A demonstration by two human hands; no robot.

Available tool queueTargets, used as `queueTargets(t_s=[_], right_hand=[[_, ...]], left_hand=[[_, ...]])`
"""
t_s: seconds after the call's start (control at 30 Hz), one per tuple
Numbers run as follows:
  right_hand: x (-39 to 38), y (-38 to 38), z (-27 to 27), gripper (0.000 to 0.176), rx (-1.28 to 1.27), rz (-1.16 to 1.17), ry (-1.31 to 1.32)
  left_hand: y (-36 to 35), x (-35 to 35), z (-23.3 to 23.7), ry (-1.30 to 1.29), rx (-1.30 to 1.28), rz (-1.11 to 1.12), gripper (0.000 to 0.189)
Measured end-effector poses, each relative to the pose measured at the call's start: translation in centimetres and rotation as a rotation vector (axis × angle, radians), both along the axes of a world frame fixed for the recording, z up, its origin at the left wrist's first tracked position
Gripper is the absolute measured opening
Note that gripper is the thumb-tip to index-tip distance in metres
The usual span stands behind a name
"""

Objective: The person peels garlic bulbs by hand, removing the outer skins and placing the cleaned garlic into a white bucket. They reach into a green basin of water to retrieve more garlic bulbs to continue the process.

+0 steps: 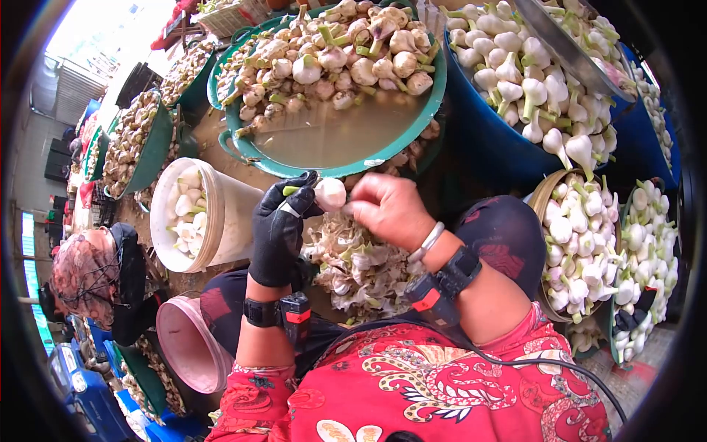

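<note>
My left hand (274, 234), in a black glove, is closed around a white garlic bulb (330, 194). The bulb's green stem points left between the fingers. A white strip crosses the glove near the fingers. My bare right hand (392, 211) is curled with its fingertips pinched against or just beside the bulb's right side. Its fingers are slightly blurred, and anything between them is hidden. Below both hands lies a heap of peeled-off garlic skins (357, 269), between my knees.
Ahead stands a green tub (309, 163) of murky water and unpeeled garlic. A white bucket (213, 254) with peeled bulbs and a pink bucket (184, 342) are at left. At right are a blue tub (479, 132) and a bucket (552, 295) of white garlic. Another person's covered head (88, 276) is at left.
</note>
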State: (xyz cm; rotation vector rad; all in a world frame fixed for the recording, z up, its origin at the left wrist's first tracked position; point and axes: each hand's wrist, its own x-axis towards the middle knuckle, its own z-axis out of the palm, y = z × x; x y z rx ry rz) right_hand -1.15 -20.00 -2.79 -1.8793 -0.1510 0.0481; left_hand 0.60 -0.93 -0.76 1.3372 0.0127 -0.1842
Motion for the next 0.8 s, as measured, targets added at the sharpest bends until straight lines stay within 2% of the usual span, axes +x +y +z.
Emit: queueTargets(t_s=[0.03,0.07,0.13,0.17,0.2,0.27,0.33,0.43,0.47,0.53,0.57,0.63,0.67,0.7,0.73,0.77,0.8], right_hand=[[0.3,0.1,-0.3,0.031,0.19,-0.045,-0.043],[0.2,0.5,-0.3,0.031,0.19,-0.046,-0.039],[0.1,1.3,0.0,0.034,0.788,0.012,0.162],[0.4,0.5,-0.1,0.038,0.67,0.133,0.268],[0.6,0.0,0.0,0.038,0.671,0.132,0.27],[0.7,-0.5,0.5,0.038,0.99,0.266,0.701],[0.5,-0.2,0.9,0.033,0.992,0.257,0.716],[0.2,1.2,-0.3,0.018,0.585,0.062,0.069],[0.1,1.4,-0.5,0.018,0.586,0.061,0.07],[0.2,1.4,-0.6,0.018,0.184,-0.109,-0.266],[0.3,1.1,-0.2,0.014,-0.033,-0.144,-0.582],[-0.1,1.4,0.1,0.011,-0.101,-0.093,-0.593],[-0.5,1.6,0.2,0.009,-0.171,-0.047,-0.599],[-0.9,2.0,-1.3,0.006,-0.136,-0.013,-0.434],[-0.9,1.9,-1.5,0.006,-0.132,-0.01,-0.44],[-0.9,1.6,-1.7,0.009,-0.166,0.037,-0.319],[-0.9,1.5,-1.9,0.014,-0.201,0.087,-0.197]], left_hand=[[-0.1,-0.1,0.0,-0.001,0.015,-0.021,0.024],[-0.2,-0.3,0.0,0.003,0.015,-0.021,0.024],[-0.9,-0.6,0.3,0.053,-0.039,-0.065,0.025],[-1.3,-0.6,0.9,0.048,-0.009,-0.092,0.026],[-1.1,-0.3,1.0,0.05,-0.009,-0.092,0.026],[-0.3,0.3,1.3,-0.03,0.212,-0.181,0.025],[-0.4,0.7,1.7,-0.033,0.192,-0.149,0.022],[-0.4,0.8,1.7,-0.036,0.257,-0.12,0.019],[-0.5,0.7,1.4,-0.034,0.257,-0.12,0.019],[-0.7,0.6,0.9,-0.071,0.275,-0.118,0.018],[-0.9,0.5,0.9,-0.072,0.275,-0.113,0.018],[-1.1,0.5,1.0,0.03,0.122,-0.021,0.016],[-0.7,0.5,0.7,0.024,0.124,-0.011,0.016],[-0.2,0.4,0.2,-0.254,0.371,-0.064,0.018],[0.1,0.4,0.2,-0.53,0.618,-0.121,0.024],[0.4,0.3,0.3,-0.229,0.376,-0.094,0.03],[0.9,0.2,0.6,-0.23,0.378,-0.089,0.03]])
